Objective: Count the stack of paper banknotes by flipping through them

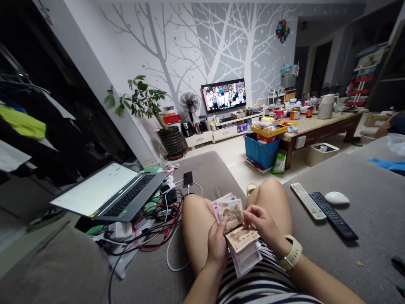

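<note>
Dim, uneven indoor light; the television and laptop screen glow brightly, while the far left is deeply shadowed. Wide-angle distortion stretches the edges. Slight blur softens the hands.

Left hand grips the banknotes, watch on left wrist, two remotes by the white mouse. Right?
Wrong wrist: the head view shows the watch on the right wrist. The left hand grips the banknotes; two remotes lie by the white mouse.

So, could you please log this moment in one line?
left hand: holding banknotes | right hand: touching banknotes | phone: on sofa
</note>
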A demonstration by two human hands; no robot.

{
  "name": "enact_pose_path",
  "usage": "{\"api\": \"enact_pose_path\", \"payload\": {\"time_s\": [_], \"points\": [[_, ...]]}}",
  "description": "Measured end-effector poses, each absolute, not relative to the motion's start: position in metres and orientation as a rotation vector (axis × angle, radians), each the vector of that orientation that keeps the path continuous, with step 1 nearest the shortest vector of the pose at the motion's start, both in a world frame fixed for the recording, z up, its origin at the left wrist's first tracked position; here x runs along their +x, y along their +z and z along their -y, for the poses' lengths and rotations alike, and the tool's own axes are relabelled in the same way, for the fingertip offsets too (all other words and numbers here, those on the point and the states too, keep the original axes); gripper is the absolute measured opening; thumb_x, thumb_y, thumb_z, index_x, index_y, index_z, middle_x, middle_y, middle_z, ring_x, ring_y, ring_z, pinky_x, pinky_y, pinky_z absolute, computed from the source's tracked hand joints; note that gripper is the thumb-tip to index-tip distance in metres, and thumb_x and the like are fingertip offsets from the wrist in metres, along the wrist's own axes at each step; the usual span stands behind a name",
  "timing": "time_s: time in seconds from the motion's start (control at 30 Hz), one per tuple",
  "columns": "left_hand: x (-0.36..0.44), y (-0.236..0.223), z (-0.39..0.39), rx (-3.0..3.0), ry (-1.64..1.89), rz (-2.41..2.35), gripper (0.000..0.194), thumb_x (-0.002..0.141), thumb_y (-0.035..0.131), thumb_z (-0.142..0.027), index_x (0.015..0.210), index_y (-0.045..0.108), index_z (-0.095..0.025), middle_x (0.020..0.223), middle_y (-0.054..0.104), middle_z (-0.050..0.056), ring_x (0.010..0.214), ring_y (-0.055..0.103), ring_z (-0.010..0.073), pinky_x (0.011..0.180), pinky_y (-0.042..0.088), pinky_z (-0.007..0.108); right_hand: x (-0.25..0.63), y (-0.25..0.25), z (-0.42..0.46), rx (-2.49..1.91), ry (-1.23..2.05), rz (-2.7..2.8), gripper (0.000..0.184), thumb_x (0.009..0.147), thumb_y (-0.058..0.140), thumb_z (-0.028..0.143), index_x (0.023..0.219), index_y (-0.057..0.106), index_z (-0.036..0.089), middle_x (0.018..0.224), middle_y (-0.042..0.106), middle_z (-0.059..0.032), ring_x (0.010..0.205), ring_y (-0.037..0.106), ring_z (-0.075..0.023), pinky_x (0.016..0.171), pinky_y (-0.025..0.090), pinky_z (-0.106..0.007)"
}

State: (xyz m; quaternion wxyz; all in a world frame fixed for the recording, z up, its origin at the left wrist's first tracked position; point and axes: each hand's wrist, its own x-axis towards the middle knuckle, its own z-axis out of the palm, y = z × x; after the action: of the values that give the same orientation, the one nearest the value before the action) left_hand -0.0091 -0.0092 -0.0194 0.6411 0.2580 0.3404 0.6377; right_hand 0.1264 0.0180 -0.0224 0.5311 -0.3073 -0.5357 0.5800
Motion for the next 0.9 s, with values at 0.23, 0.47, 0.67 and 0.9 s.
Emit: {"api": "enact_pose_path", "payload": {"time_s": [0.23, 0.47, 0.67, 0.9], "points": [[-0.012, -0.021, 0.011, 0.675, 1.425, -0.793, 0.049, 0.072, 0.064, -0.029, 0.118, 0.057, -0.014, 0.103, 0.070, 0.013, 0.093, 0.065, 0.0280, 0.084, 0.048, 0.040, 0.125, -0.024, -0.020, -0.738, 1.306, 1.198, 0.032, 0.068, 0.071, 0.041, 0.072, 0.048, 0.018, 0.065, 0.047, 0.0034, 0.060, 0.041, -0.0116, 0.056, 0.033, -0.023], [-0.012, -0.027, 0.009, 0.677, 1.422, -0.809, 0.046, 0.073, 0.063, -0.030, 0.115, 0.059, -0.013, 0.101, 0.070, 0.012, 0.094, 0.064, 0.0281, 0.085, 0.047, 0.040, 0.126, -0.025, -0.020, -0.733, 1.353, 1.239, 0.032, 0.075, 0.063, 0.043, 0.063, 0.047, 0.017, 0.058, 0.041, 0.0044, 0.056, 0.035, -0.0102, 0.053, 0.028, -0.023], [-0.015, -0.034, 0.004, 0.601, 1.548, -0.891, 0.038, 0.072, 0.062, -0.035, 0.100, 0.067, -0.011, 0.098, 0.071, 0.012, 0.097, 0.063, 0.0275, 0.088, 0.046, 0.039, 0.126, -0.022, -0.017, -0.738, 1.355, 1.240, 0.031, 0.076, 0.062, 0.042, 0.064, 0.050, 0.016, 0.058, 0.043, 0.0038, 0.056, 0.036, -0.0100, 0.053, 0.028, -0.023], [-0.017, -0.039, 0.002, 0.593, 1.559, -0.909, 0.036, 0.071, 0.062, -0.034, 0.099, 0.068, -0.011, 0.098, 0.071, 0.012, 0.097, 0.063, 0.0268, 0.087, 0.047, 0.039, 0.127, -0.018, -0.015, -0.738, 1.363, 1.222, 0.032, 0.074, 0.064, 0.043, 0.062, 0.051, 0.016, 0.057, 0.043, 0.0042, 0.055, 0.036, -0.0099, 0.053, 0.028, -0.023]]}}
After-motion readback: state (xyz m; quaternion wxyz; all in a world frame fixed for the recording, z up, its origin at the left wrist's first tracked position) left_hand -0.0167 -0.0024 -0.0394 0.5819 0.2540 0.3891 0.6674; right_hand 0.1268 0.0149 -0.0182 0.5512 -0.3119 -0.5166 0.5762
